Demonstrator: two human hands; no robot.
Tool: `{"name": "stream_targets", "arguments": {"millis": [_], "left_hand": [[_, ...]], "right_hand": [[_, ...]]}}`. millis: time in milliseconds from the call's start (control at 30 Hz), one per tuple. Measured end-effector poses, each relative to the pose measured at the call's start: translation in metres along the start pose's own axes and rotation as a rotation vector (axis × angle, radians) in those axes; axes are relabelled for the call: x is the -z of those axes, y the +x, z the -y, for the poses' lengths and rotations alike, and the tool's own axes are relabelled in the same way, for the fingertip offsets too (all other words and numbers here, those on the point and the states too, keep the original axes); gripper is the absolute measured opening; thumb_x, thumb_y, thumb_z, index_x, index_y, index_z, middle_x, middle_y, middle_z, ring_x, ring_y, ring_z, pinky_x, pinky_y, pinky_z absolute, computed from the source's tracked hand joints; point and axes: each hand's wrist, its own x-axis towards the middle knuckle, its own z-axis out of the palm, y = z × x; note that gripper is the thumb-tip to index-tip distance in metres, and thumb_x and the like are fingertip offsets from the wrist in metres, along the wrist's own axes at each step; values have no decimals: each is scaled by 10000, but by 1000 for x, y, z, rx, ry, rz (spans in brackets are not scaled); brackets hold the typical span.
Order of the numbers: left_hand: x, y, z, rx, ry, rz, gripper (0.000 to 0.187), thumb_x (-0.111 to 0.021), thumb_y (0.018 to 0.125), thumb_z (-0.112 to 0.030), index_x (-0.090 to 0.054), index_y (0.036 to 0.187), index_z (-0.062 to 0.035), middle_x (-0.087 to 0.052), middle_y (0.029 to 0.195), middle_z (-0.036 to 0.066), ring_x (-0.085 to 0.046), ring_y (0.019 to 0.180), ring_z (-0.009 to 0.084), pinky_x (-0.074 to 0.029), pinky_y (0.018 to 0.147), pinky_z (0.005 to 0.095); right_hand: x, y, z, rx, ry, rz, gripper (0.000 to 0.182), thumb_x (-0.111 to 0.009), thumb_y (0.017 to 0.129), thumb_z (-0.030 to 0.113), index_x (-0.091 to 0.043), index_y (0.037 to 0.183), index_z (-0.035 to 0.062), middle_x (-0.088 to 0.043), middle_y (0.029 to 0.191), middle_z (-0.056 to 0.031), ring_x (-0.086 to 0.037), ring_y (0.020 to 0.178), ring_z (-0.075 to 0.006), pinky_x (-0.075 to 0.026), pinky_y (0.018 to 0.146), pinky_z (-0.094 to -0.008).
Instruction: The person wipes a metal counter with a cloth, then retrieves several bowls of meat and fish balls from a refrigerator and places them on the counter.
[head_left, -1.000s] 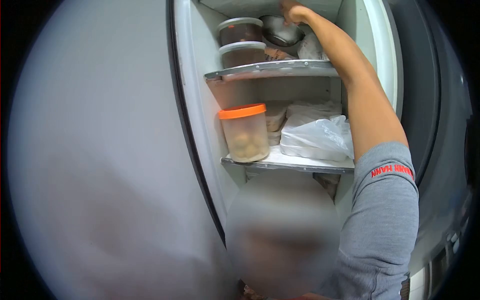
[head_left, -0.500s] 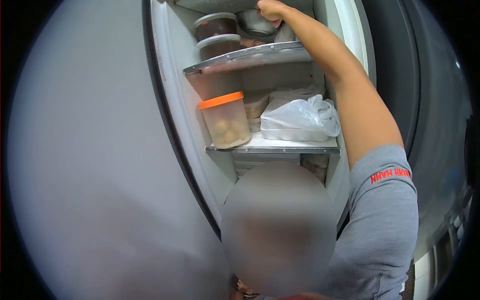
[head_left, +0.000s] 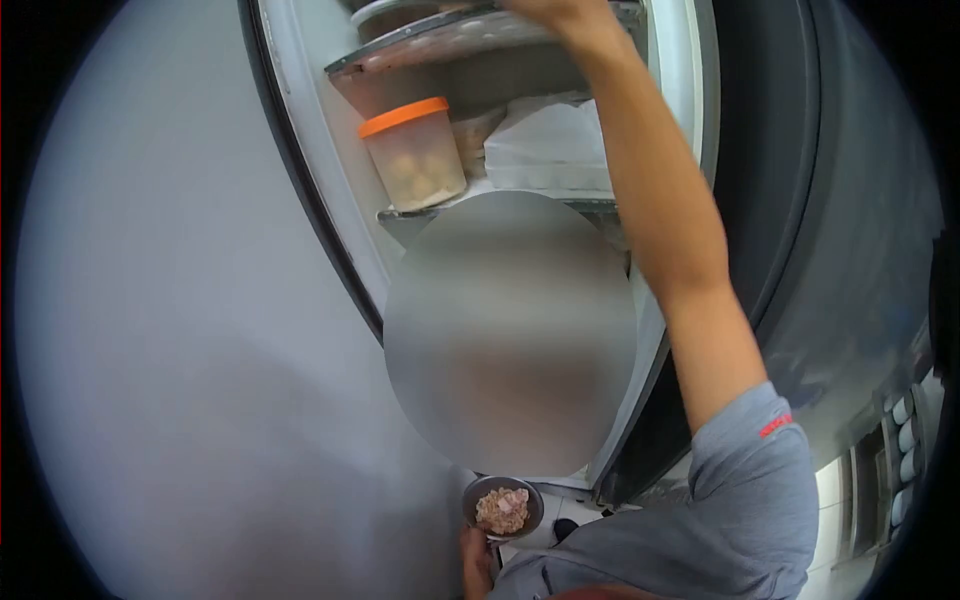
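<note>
My right hand (head_left: 545, 8) reaches up to the top shelf at the top edge of the view. Its fingers are cut off or smeared, so what it holds is hidden. Low down, my left hand (head_left: 477, 553) grips the rim of a dark metal bowl (head_left: 536, 523). Pinkish chunky food (head_left: 503, 510) lies in that bowl.
Inside the open fridge, an orange-lidded tub (head_left: 412, 160) and a white bag-covered package (head_left: 548, 150) stand on the middle shelf (head_left: 592, 207). The door (head_left: 180, 300) fills the left. A blurred oval hides the centre. Dark appliance surfaces are at right.
The view has tipped downward, so the shelves sit higher. My left hand and its bowl have come into view at the bottom. The metal bowl on the top shelf is out of sight.
</note>
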Motion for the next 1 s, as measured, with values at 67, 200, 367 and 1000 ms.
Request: {"name": "stream_targets", "arguments": {"millis": [67,200,367,1000], "left_hand": [[-10,-18,-12,-20,92,-23,535,-495,723,6,-419,1251,-45,-553,1139,177,-597,1009,346,-597,656,481],[-5,-7,-4,-18,111,-49,533,-510,741,-24,-440,1265,-86,-568,1143,121,-604,970,295,-579,601,427],[-7,-25,-11,-49,127,6,558,-519,752,-47,-422,1299,-95,-574,1140,109,-626,896,258,-565,549,369],[0,-32,0,41,43,-78,569,-564,824,-57,-357,1352,-97,-534,1216,126,-568,1049,275,-504,838,455]], "right_hand": [[16,-70,27,150,25,54,174,-669,757,130,-610,898,48,-598,798,-118,-602,650,-257,-486,522,-352],[54,-210,83,165,108,156,209,-733,670,230,-598,785,120,-505,730,-68,-576,572,-193,-467,453,-301],[84,-297,113,209,148,341,205,-688,679,255,-562,758,113,-531,769,-43,-521,540,-127,-411,408,-250],[102,-346,102,307,147,437,142,-667,725,200,-596,775,88,-586,771,-92,-557,565,-158,-377,387,-232]]}}
